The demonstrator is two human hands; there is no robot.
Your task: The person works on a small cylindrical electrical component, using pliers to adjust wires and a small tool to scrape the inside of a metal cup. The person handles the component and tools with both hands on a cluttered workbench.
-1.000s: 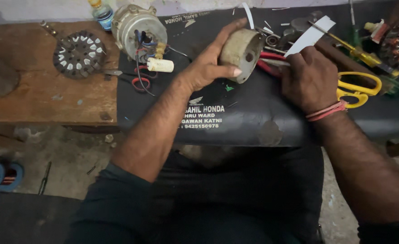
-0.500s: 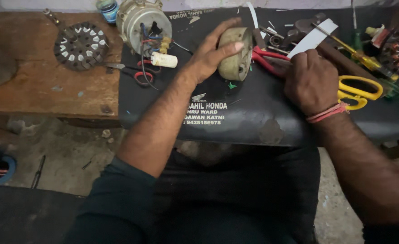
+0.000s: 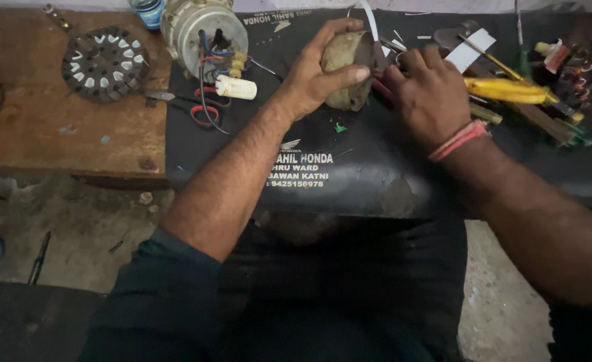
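One wooden desk (image 3: 54,144) is seen at the left, and one black mat (image 3: 349,181) is draped over its right part and front edge. On the mat, near the back edge, one grey motor (image 3: 195,27) with coloured wires is set, with one white capacitor (image 3: 237,87) just beside it and one pair of red-handled pliers (image 3: 205,110) at the mat's left edge. One round stator (image 3: 105,64) is laid on the bare wood near the back left corner.

One rusty round casing (image 3: 346,70) is held tilted above the mat's middle, near the back edge. It is gripped by the left hand (image 3: 313,77), the fingers curled over its top and the thumb pressed against its side. The right hand (image 3: 433,97) is laid just beside the casing, its fingers bent towards it; whether anything is pinched there cannot be told. Towards the right back corner, one yellow-handled tool (image 3: 504,90) and a clutter of small parts are seen, too blurred to count.
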